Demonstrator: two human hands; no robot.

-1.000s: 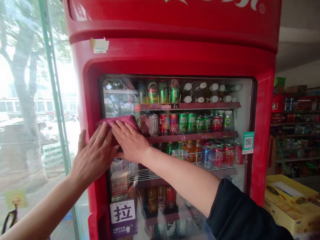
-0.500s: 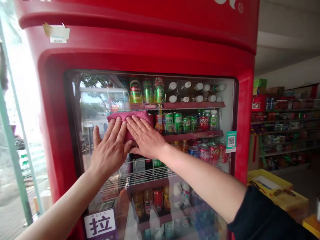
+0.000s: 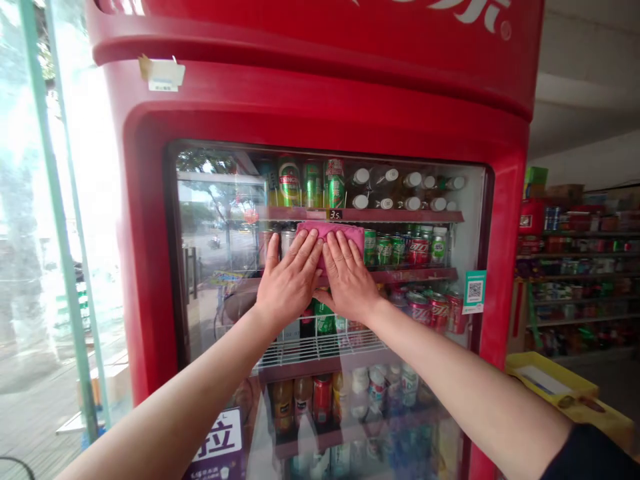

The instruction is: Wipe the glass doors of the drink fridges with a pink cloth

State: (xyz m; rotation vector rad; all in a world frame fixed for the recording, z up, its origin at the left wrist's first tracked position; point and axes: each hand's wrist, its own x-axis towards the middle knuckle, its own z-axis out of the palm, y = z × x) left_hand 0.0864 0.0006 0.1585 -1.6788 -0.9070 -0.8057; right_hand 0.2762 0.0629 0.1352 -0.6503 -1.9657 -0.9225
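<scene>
Pink cloth: [image 3: 325, 229] a folded pad against the glass, near the middle of the frame, in front of the second row of drinks; its lower part is hidden under the hands
Left hand: [image 3: 286, 288] open and flat, fingertips on the cloth, thumb spread apart to the left; it presses rather than grasps
Right hand: [image 3: 353, 288] likewise open, fingers flat on the cloth, thumb pointing toward the left hand; no closed grip shows on either side
Step at the glass: judged from the pose, a two-handed rub with the cloth against the door; a further stroke would call for flat fingers, even pressure and a cloth without creases
Glass door: [image 3: 220, 220] upright, with trees and street reflected at left; behind it, cans [image 3: 384, 250] and bottle caps [image 3: 412, 179] in rows, and a wire rack [image 3: 325, 343] below the hands
Cooler: [image 3: 320, 113] red, filling most of the frame; a torn paper label [image 3: 165, 75] at upper left, a QR sticker [image 3: 475, 292] at right, a purple-and-white sign [image 3: 220, 437] at lower left
Room: stocked shelves [image 3: 575, 267] in dimmer light at right; a yellow box [image 3: 550, 380] at lower right; bright daylight at left
</scene>
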